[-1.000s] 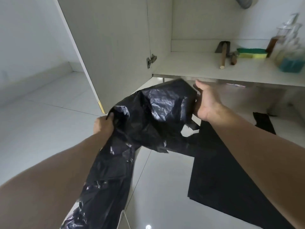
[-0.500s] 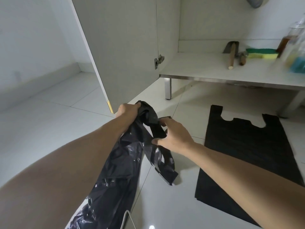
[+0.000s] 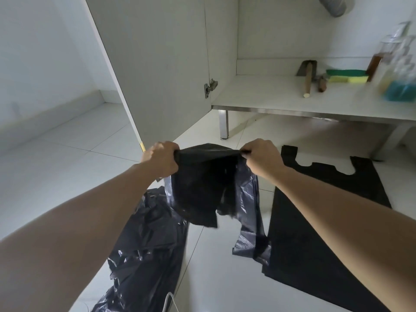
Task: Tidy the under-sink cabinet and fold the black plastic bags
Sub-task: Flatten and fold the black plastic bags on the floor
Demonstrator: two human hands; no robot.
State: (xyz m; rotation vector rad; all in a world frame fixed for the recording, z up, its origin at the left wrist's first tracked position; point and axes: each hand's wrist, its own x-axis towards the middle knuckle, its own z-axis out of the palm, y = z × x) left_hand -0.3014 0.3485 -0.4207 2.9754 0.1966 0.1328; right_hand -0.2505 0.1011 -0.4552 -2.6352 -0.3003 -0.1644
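while both hands' fingers (image 3: 167, 152) grip the black bag (image 3: 202, 183), forearms hide its lower folds.

Fingers (image 3: 245, 152) of both hands curl under the held black bag's (image 3: 202, 188) top edge, tips hidden. Crumpled bags (image 3: 144, 244) below the left fingers run off the bottom edge. Bottles (image 3: 396, 70) far right of the fingers blurred, cut by the edge. Grey pipe (image 3: 333, 5) cropped at top.

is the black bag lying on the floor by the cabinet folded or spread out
Spread out. The black bag on the floor lies flat in one layer on the tiles, both handle loops showing at its far end, with no fold lines.
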